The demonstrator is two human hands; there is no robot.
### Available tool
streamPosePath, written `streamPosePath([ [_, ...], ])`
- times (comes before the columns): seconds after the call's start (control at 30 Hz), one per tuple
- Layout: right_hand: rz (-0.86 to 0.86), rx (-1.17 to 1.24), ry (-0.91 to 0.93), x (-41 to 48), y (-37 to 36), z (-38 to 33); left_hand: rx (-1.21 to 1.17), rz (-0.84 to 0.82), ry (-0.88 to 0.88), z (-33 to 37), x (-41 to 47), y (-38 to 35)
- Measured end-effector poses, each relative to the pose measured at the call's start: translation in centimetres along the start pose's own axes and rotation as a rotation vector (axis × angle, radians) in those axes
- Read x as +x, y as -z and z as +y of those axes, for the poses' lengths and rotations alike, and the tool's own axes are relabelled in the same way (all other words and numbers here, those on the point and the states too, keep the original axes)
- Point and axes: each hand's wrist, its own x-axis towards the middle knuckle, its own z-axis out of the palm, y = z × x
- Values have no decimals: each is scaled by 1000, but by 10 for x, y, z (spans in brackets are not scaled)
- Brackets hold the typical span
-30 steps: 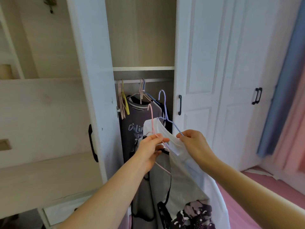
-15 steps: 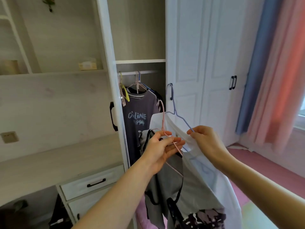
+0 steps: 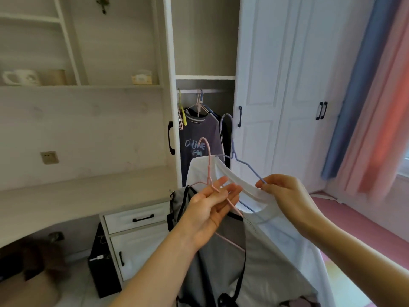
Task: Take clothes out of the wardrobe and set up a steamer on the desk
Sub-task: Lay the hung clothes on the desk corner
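My left hand [image 3: 210,207] holds a pink hanger [image 3: 208,171] between its fingers, with a grey black-trimmed garment [image 3: 221,262] hanging from it. My right hand [image 3: 285,193] pinches the arm of a blue hanger [image 3: 234,156] that carries a white shirt [image 3: 276,235]. Both garments are out in front of the open wardrobe [image 3: 205,77]. Inside it, a purple printed T-shirt [image 3: 199,138] hangs on the rail among other hangers. The wooden desk [image 3: 77,196] lies to the left. No steamer is in view.
The wardrobe's open door edge [image 3: 171,107] stands between desk and wardrobe. White drawers [image 3: 137,218] sit under the desk, with a black box [image 3: 101,258] beside them. A mug [image 3: 21,77] and a tissue pack [image 3: 142,78] rest on the shelf. Blue and pink curtains [image 3: 365,96] hang right.
The view has drawn back and swung left, showing more desk and shelf. Both hands with their hangers and garments have come away from the wardrobe rail.
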Motion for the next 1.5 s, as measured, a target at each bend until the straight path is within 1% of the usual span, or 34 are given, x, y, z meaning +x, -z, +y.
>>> streamPosePath([
  [0.2, -146, 63, 97, -27, 8, -11, -76, 83, -154, -2, -46, -9],
  [0.4, -300, 115, 230, -55, -9, -20, -97, 207, -273, 2, -94, -9],
  [0.57, -419, 136, 299, -76, -37, -28, -126, 338, -367, 11, -137, -3],
  [0.9, -653, 136, 409, -123, -120, -55, -98, 525, -551, 57, -217, 26],
  [1.13, -770, 148, 499, -147, -192, -82, -96, 619, -600, 94, -264, 68],
  [1.3, -784, 104, 614, -168, -251, -95, -140, 642, -570, 129, -299, 112],
  [1.4, -783, 47, 711, -178, -288, -101, -177, 672, -561, 150, -314, 139],
  [1.5, -821, -26, 871, -186, -322, -109, -193, 712, -559, 169, -328, 166],
])
